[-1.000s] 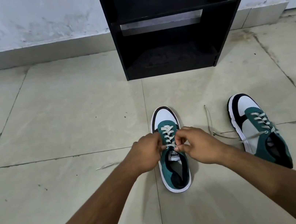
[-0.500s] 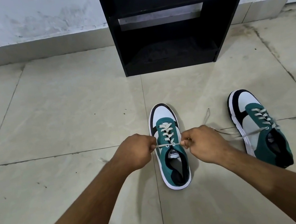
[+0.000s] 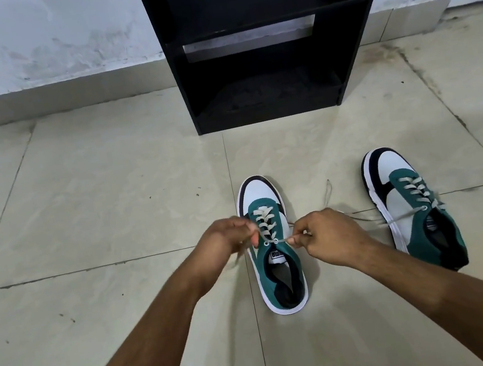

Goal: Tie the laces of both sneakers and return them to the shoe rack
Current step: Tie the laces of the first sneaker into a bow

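1. The black shoe rack (image 3: 263, 63) stands against the wall, straight beyond your hands; its two visible shelves hold no shoes, and the lower one shows only a dusty patch.
2. Your left hand (image 3: 224, 242) is blurred, its fingers curled at the left side of the near sneaker (image 3: 274, 253); it seems to pinch a lace end there, but the blur leaves that uncertain.
3. Your right hand (image 3: 329, 235) pinches the other end of the white lace (image 3: 267, 226) between thumb and forefinger, just right of the top eyelet, the short stretch pulled level and taut.
4. That sneaker sits between your hands on the tiled floor (image 3: 111, 202), toe toward the rack: teal upper, white toe, black trim, white sole, no bow yet.
5. The second sneaker (image 3: 410, 207) lies well to the right of your right hand, same colours, its laces loose and one strand trailing across the floor toward your hand.
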